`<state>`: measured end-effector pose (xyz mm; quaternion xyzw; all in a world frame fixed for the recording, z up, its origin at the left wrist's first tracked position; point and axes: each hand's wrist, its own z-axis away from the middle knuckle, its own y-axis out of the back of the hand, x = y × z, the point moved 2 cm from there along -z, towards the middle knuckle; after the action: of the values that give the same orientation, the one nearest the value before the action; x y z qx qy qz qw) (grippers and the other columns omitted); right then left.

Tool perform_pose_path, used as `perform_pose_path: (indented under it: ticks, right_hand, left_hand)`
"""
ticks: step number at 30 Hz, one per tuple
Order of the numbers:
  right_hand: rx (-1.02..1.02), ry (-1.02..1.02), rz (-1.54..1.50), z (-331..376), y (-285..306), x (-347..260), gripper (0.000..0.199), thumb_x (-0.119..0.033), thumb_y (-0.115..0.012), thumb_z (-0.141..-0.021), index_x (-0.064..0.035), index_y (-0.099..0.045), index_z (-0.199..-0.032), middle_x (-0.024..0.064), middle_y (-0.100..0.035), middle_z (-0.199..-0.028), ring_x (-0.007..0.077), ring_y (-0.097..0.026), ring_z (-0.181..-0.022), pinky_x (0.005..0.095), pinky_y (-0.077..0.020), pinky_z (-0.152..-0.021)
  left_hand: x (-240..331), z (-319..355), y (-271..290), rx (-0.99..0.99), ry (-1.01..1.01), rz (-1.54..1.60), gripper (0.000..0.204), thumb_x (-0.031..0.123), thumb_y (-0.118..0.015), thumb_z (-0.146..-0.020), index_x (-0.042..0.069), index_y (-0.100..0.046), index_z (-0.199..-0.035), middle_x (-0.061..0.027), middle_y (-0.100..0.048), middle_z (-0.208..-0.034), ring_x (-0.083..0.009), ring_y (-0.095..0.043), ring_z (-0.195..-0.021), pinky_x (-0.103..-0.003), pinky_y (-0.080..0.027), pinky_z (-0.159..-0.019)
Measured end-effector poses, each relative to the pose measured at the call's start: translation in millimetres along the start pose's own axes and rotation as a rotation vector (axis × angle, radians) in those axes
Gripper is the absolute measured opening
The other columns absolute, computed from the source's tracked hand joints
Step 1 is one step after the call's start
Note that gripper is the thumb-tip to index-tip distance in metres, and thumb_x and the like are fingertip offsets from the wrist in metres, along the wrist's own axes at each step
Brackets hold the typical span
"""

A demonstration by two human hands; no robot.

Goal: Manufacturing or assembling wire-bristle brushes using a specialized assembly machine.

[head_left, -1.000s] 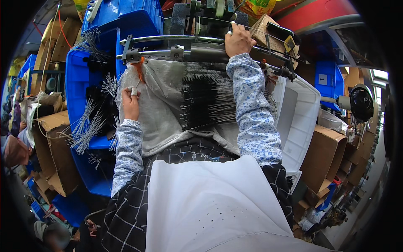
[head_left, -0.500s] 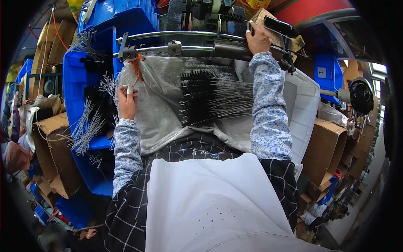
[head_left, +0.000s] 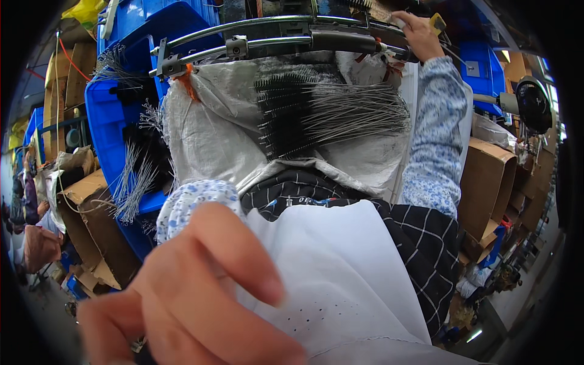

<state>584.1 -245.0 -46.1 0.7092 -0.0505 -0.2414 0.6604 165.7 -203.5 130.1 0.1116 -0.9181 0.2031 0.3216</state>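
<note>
My left hand (head_left: 188, 292) is raised large and slightly blurred in front of the white apron (head_left: 340, 261). Its bent fingers are apart, and nothing shows between them. At the far right end of the metal rails (head_left: 267, 42) is my right hand (head_left: 421, 38), its visible fingers stretched leftward beside a yellow piece (head_left: 437, 24); the other fingers are hidden, and I see nothing held. Between my arms, a bundle of black-bristled brushes with thin wire stems (head_left: 359, 109) lies on a whitish woven sack (head_left: 213, 134) spread below the rails.
On the left, blue bins (head_left: 100, 128) hold more wire-stemmed brushes (head_left: 135, 182). Cardboard boxes stand at the left (head_left: 91, 201) and right (head_left: 486, 188). A black round lamp-like head (head_left: 534, 104) juts in at the right. An orange strip (head_left: 188, 82) ties the sack near the rail.
My left hand has left the sack's upper left corner and come up close to the camera. My right hand has shifted right along the rails, uncovering more wire stems.
</note>
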Motion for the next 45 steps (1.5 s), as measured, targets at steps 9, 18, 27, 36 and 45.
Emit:
perform_pose_path:
  ticks: [9,18,27,36,45]
  right_hand:
    - [-0.681,-0.242,-0.659,185.4,-59.9,-85.2,0.037,-0.028,-0.052,-0.081,0.001,-0.05,-0.104,0.0113,-0.053,-0.101,0.0177,-0.053,-0.087,0.029,-0.0421,-0.078]
    - [-0.364,-0.932,-1.924,252.6,-144.0,-93.4,0.048,-0.031,-0.05,-0.082,0.0044,-0.037,-0.113,0.0188,-0.045,-0.109,0.026,-0.047,-0.099,0.0346,-0.0367,-0.087]
    - [0.328,-1.031,-2.3,220.4,-177.0,-80.4,0.047,-0.029,-0.062,-0.074,-0.0075,-0.043,-0.111,0.0072,-0.047,-0.108,0.0214,-0.043,-0.1,0.0377,-0.0301,-0.091]
    - [0.302,-0.91,-2.352,217.4,-174.8,-80.8,0.044,-0.027,-0.066,-0.071,-0.0071,-0.048,-0.106,0.0035,-0.054,-0.099,0.0166,-0.049,-0.091,0.03,-0.037,-0.085]
    - [0.167,-0.738,-2.461,235.2,-160.4,-80.5,0.052,-0.031,-0.067,-0.068,-0.0044,-0.048,-0.109,0.0067,-0.053,-0.103,0.018,-0.048,-0.096,0.029,-0.0344,-0.087]
  left_hand:
    - [-24.3,7.2,-28.4,0.011,-0.162,0.012,0.019,0.008,-0.065,-0.069,0.019,-0.056,-0.082,0.016,-0.057,-0.085,-0.0009,-0.049,-0.075,-0.021,-0.032,-0.068]
    - [-38.9,10.4,-70.3,0.267,-0.229,-0.156,0.027,0.027,-0.036,-0.086,0.014,-0.035,-0.111,0.0155,-0.058,-0.079,-0.0051,-0.048,-0.07,-0.028,-0.027,-0.068]
    - [-35.4,-8.4,-116.7,0.201,0.52,-0.128,0.035,0.029,-0.05,-0.081,0.015,-0.037,-0.109,0.0135,-0.057,-0.074,-0.0054,-0.048,-0.07,-0.031,-0.029,-0.068]
    - [-280.8,66.9,-29.0,-0.588,0.726,-1.052,0.05,0.026,-0.054,-0.077,-0.002,-0.034,-0.113,-0.0201,-0.047,-0.106,-0.0324,-0.046,-0.099,-0.038,-0.035,-0.085]
    - [-310.5,85.7,-35.6,-0.994,1.083,-1.148,0.065,0.047,-0.057,-0.068,-0.006,-0.046,-0.104,-0.0219,-0.056,-0.092,-0.0321,-0.055,-0.087,-0.038,-0.042,-0.077]
